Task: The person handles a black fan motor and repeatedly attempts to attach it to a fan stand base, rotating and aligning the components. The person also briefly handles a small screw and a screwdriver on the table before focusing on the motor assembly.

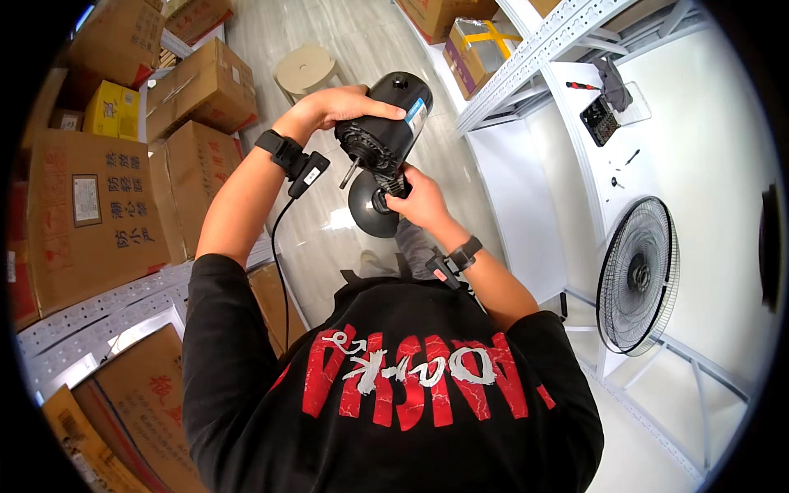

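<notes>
The left hand [349,105] clasps the black cylindrical motor [394,135], and just beside that motor, the right hand [422,201] clamps its ridged black neck [389,184]!

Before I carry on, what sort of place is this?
Probably a storeroom doubling as a small repair or assembly space: cardboard boxes are piled on the left, a wire fan grille is on the right, and a black motor is being held.

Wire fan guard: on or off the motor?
Off. The wire guard is apart from the motor, at right; the motor's metal shaft sticks out bare.
</notes>
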